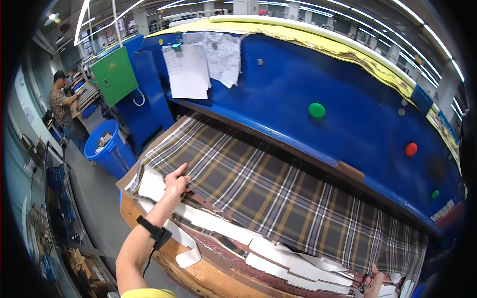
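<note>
A large plaid cloth [248,174] in dark grey, with white and mustard lines, lies across the work surface in front of me. My left hand [176,184] rests at its near edge toward the left, index finger stretched out and fingers apart. Far to the right, my right hand [373,283] pinches the cloth's near edge between thumb and fingers. Beneath that edge show white cut sheets [293,273] and dark red layers [218,243]. A curled white strip [189,257] hangs over the wooden table edge [213,273].
A blue machine beam [278,74] with green [317,111] and red [411,149] buttons spans the far side. Papers [189,72] hang on it. At left are a green box [114,75], a blue bin [119,159] and a person [62,104] handling stacked pieces.
</note>
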The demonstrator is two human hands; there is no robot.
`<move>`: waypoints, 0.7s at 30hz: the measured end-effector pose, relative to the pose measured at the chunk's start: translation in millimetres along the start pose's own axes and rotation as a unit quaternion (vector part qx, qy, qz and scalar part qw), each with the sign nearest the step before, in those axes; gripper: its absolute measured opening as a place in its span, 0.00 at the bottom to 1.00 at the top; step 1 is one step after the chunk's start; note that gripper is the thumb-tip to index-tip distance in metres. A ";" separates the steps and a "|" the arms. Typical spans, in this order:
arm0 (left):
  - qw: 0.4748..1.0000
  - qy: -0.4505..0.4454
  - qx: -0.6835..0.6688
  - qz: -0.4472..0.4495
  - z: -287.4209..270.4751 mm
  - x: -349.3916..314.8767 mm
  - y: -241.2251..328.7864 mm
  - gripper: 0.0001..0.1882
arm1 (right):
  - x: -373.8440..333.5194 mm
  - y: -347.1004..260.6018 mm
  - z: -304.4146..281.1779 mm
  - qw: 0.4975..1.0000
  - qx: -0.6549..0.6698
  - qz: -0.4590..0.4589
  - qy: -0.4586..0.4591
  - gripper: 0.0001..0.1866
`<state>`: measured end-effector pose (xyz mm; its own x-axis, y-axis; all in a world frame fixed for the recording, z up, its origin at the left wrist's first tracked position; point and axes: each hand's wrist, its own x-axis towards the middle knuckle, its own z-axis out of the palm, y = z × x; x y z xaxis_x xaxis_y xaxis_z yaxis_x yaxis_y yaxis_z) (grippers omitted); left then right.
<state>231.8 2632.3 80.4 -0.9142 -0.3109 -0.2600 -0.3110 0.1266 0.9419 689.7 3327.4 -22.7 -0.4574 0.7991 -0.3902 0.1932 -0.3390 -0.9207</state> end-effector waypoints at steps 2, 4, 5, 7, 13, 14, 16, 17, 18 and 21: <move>0.999 -0.011 0.030 0.011 11.3 -3.1 4.6 0.32 | -19.2 -4.7 -0.1 1.000 0.011 0.023 0.003 0.23; 0.992 -0.041 0.070 0.095 -5.6 19.7 -26.3 0.32 | -42.9 -14.6 25.7 0.998 0.025 0.048 -0.012 0.32; 0.986 -0.070 0.093 0.116 -12.1 13.4 -22.4 0.32 | -61.3 -31.5 50.2 0.989 0.106 0.103 0.012 0.26; 0.972 -0.068 0.139 0.177 -38.1 12.2 -17.8 0.32 | -101.5 -81.3 120.8 1.000 0.001 0.007 -0.017 0.15; 0.851 -0.156 0.450 0.221 -31.3 -42.4 -1.1 0.34 | -138.4 -100.4 101.3 0.794 -0.504 -0.337 -0.046 0.31; 0.847 -0.192 0.447 0.214 -25.6 -69.8 14.6 0.34 | -149.7 -107.4 103.5 0.799 -0.520 -0.296 -0.053 0.30; 0.832 -0.237 0.433 0.254 -27.3 -77.9 14.9 0.33 | -168.9 -111.1 89.2 0.757 -0.560 -0.331 -0.061 0.29; 0.840 -0.247 0.362 0.319 -31.1 -75.7 6.4 0.32 | -174.7 -112.2 83.2 0.747 -0.592 -0.297 -0.050 0.28; 0.846 -0.260 0.364 0.289 -41.7 -72.3 8.9 0.32 | -177.6 -116.2 78.8 0.736 -0.623 -0.263 -0.041 0.27; 0.806 -0.261 0.366 0.385 -73.5 -72.3 32.5 0.30 | -176.7 -125.1 89.1 0.747 -0.629 -0.204 -0.071 0.26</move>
<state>307.0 2589.7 145.4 -0.8348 0.5400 0.1071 0.5050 0.6737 0.5395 669.1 3184.4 161.6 -0.7716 0.6170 -0.1547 0.6338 0.7251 -0.2694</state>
